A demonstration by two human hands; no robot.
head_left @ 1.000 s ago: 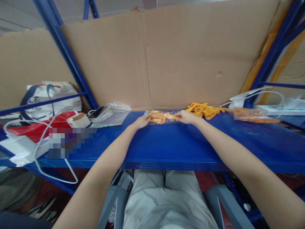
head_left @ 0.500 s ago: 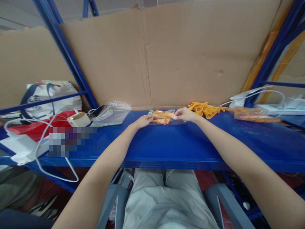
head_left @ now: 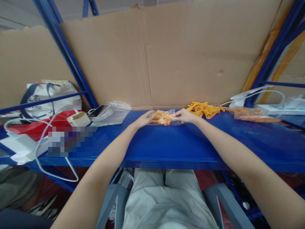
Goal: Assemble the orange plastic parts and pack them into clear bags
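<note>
A clear plastic bag point(head_left: 164, 117) with several yellow-orange, cone-ended plastic pieces lies on the blue shelf, between my hands. My left hand point(head_left: 145, 119) grips the bag's left end, its fingers closed over the edge. At the right end, my right hand point(head_left: 184, 115) is closed with thumb and fingertips pinching the film; a small bit of orange shows just under it. Just behind and right of that hand sits a loose pile of the same yellow-orange pieces point(head_left: 206, 109), some with hollow round ends facing me.
Farther right lies another filled plastic bag point(head_left: 254, 114), near a white power strip point(head_left: 274, 109). On the left are flat clear bags point(head_left: 114, 116), a white charger point(head_left: 79, 119), looping cables, a red bag point(head_left: 35, 128) and a canvas bag point(head_left: 57, 95). Cardboard point(head_left: 190, 57) walls the back.
My right hand has shifted slightly left, its fingers moving in over the bag's right end. My left fingers have risen a little along the left end.
</note>
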